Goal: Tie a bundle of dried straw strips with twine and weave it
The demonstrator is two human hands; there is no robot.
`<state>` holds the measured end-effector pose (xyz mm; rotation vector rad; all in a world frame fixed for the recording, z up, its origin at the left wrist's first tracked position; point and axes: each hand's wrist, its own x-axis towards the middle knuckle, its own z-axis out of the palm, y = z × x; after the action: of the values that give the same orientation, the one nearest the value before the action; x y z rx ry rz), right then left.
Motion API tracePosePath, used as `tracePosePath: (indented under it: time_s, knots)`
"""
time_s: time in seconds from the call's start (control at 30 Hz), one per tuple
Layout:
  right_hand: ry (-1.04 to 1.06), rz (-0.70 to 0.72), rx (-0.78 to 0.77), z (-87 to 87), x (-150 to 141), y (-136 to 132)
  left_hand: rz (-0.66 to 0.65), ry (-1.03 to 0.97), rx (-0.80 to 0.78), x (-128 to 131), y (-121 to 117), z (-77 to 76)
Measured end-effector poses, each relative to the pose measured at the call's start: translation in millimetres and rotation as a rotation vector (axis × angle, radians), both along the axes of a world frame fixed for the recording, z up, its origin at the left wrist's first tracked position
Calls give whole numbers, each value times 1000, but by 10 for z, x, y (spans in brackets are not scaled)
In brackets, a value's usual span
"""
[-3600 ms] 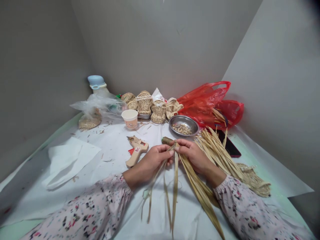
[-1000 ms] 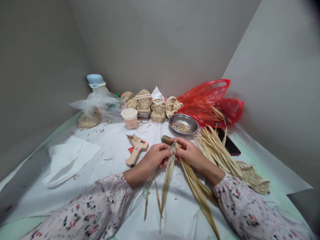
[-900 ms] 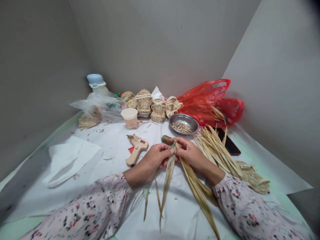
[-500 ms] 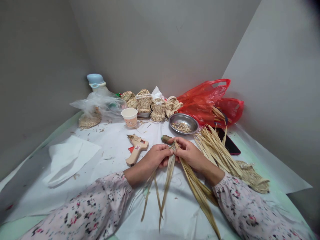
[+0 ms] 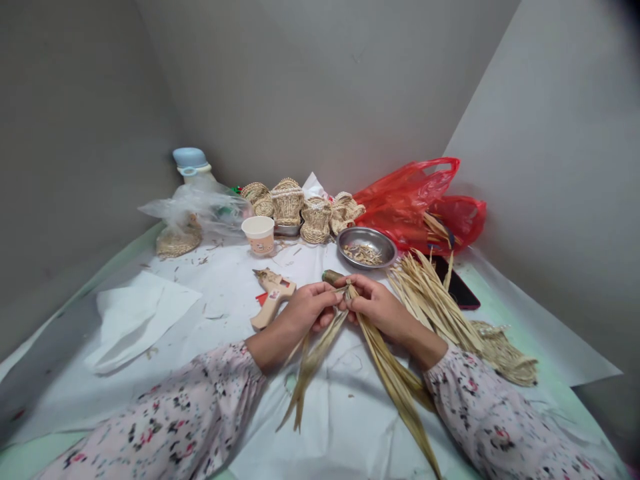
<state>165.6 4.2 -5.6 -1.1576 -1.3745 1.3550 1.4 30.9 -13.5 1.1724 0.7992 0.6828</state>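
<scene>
Head view, left hand: my left hand (image 5: 316, 308) is pinched, thumb to fingers, on thin, flat, tan dried-leaf strips (image 5: 313, 367) near their upper ends; tails hang loose below, toward me.
Head view, right hand: my right grip (image 5: 376, 300) is closed on a thicker olive-tan bundle of long dried leaves (image 5: 387, 363), held at the top, tails fanning down and right.
Stubby olive-green cylinder (image 5: 333, 278): just past my fingertips, partly hidden; can't tell how it joins the leaves.
Leaf handling: likely very light, flexible lengthwise, prone to splitting; dry surface should grip OK. Best hold: pinch close to the gathered top, not the loose tails.
Around: beige glue gun (image 5: 273, 300) left of my left hand; round steel bowl (image 5: 363, 235) beyond; pale straw bundle (image 5: 435, 303) to the right. All on the white-covered counter (image 5: 330, 440).
</scene>
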Motion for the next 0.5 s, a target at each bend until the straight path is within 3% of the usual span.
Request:
tracePosePath:
  time_s: [0.17,0.5]
  knots:
    - [140,-3,14,-48,34,6,-89,-18,60,-8,-22,-6]
    - [220,-303,22,-52,184,118,-154,-6,43,-12,-73,99]
